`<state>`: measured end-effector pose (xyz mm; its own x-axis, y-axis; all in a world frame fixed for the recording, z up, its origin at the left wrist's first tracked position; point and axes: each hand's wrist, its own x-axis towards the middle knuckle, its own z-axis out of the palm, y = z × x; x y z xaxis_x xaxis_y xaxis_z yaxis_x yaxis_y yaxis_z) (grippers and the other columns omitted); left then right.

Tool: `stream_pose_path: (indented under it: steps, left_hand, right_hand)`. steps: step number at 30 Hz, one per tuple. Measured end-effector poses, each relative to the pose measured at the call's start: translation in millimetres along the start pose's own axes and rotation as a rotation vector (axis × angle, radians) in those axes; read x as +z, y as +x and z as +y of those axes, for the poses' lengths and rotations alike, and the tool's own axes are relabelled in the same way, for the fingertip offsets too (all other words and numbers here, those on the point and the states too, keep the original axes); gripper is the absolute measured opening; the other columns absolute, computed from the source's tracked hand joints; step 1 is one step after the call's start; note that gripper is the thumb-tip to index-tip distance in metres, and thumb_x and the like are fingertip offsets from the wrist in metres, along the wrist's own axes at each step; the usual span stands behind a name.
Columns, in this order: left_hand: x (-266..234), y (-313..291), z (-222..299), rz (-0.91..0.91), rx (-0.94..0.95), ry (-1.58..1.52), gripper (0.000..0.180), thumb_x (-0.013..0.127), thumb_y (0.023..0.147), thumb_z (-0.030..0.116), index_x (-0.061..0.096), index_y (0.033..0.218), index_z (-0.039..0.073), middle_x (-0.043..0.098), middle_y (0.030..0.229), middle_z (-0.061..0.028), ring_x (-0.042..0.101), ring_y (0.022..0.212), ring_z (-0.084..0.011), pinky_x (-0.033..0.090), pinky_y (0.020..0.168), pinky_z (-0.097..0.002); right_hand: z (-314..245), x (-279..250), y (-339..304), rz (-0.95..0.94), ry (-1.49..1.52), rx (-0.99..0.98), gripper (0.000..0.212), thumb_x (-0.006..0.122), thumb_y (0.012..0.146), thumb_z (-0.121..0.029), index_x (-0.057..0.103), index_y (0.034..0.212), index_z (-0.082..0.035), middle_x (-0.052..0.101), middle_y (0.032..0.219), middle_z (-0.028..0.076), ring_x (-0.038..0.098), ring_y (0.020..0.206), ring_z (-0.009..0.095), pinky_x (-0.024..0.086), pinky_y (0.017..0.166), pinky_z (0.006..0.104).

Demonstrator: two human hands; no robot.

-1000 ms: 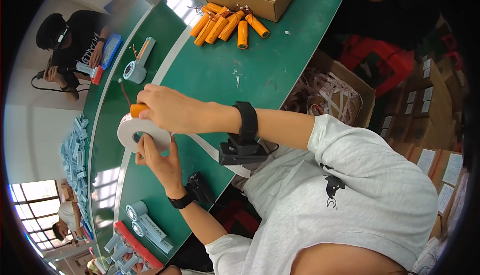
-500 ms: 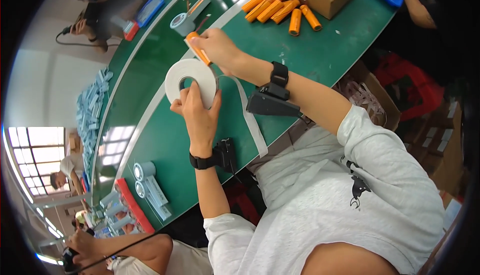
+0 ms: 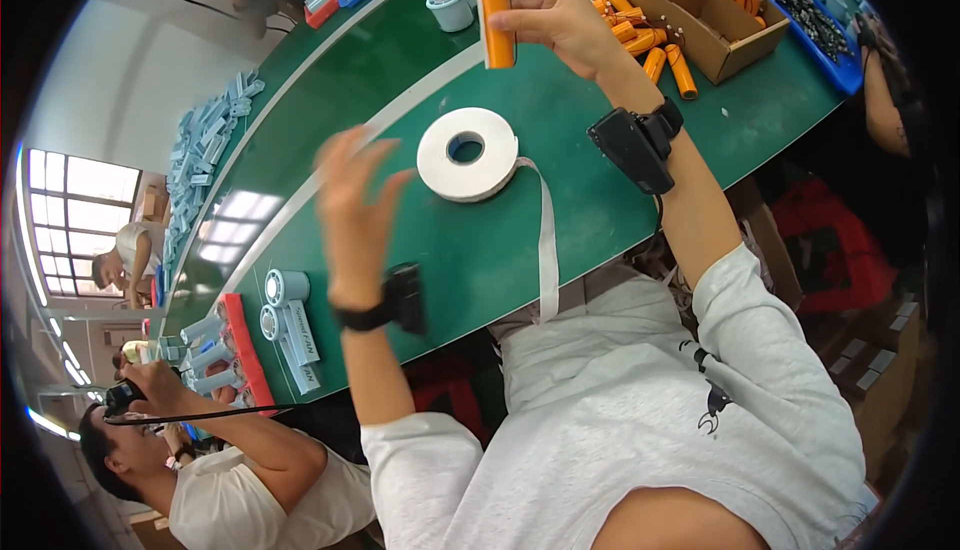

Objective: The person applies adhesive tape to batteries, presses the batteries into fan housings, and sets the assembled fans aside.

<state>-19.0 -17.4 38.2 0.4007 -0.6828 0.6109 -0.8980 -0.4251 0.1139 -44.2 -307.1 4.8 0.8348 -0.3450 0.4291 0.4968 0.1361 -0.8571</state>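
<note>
Dark lettering runs along the pale-blue fan bodies point(image 3: 298, 345) lying near my table's near edge, toward its left end. A dark animal figure is printed on my grey shirt point(image 3: 620, 400), and white labels on the cartons point(image 3: 870, 370) at right are too small to read.

A red holder point(image 3: 247, 345) stands just beyond the fan bodies, a seated co-worker point(image 3: 270, 490) to its left. At the right end of the green table point(image 3: 450, 260), loose orange cells point(image 3: 681, 75) lie against an open cardboard box point(image 3: 735, 55), with a blue tray point(image 3: 849, 72) of dark parts at the corner behind it. Another pale-blue fan point(image 3: 450, 12) stands past the far edge, close to the cell I hold.

Between my hands, a roll of white tape point(image 3: 440, 160) lies flat near the far edge, its loose end point(image 3: 547, 240) crossing the surface and hanging over the near edge. Black devices point(image 3: 633, 150) are strapped at my wrists.

My right hand point(image 3: 565, 25) pinches an orange cell point(image 3: 499, 25) between thumb and fingers, roughly upright at the far edge, a white strip along its side; I cannot tell whether it touches anything below. My left hand point(image 3: 355, 190), blurred, is spread wide and empty beside the roll, apart from it.
</note>
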Motion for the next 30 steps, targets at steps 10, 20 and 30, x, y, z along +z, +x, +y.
stream_pose_path:
  steps: [10, 20, 30]
  left_hand:
    - [-115, -113, -119, -0.51, -0.739, 0.326, 0.069, 0.08, 0.045, 0.012, 0.059, 0.11, 0.013, 0.057, 0.094, -0.014, 0.055, 0.085, -0.0307, 0.044, 0.075, -0.0392]
    - [-32, -90, 5, -0.387, -0.502, 0.384, 0.05, 0.071, 0.065, 0.033, 0.06, 0.101, 0.001, 0.054, 0.093, -0.0168, 0.051, 0.089, -0.0324, 0.041, 0.077, -0.0389]
    - [-52, -86, 14, -0.49, -0.049, -0.019, 0.029, 0.066, 0.07, 0.017, 0.059, 0.097, 0.007, 0.044, 0.124, -0.0069, 0.031, 0.12, -0.0336, 0.031, 0.094, -0.042]
  right_hand:
    - [-25, 28, -15, -0.289, -0.076, -0.04, 0.038, 0.07, 0.071, -0.007, 0.056, 0.105, 0.0, 0.062, 0.089, 0.007, 0.06, 0.089, 0.015, 0.047, 0.084, 0.0288]
    - [-31, 70, -46, -0.379, 0.185, 0.064, 0.033, 0.07, 0.067, 0.001, 0.058, 0.097, -0.002, 0.06, 0.092, 0.005, 0.058, 0.084, 0.013, 0.047, 0.079, 0.0278]
    - [-47, 91, -71, -0.605, -0.215, -0.008, 0.032, 0.068, 0.065, 0.002, 0.057, 0.095, -0.003, 0.06, 0.088, 0.006, 0.058, 0.076, 0.014, 0.049, 0.068, 0.0253]
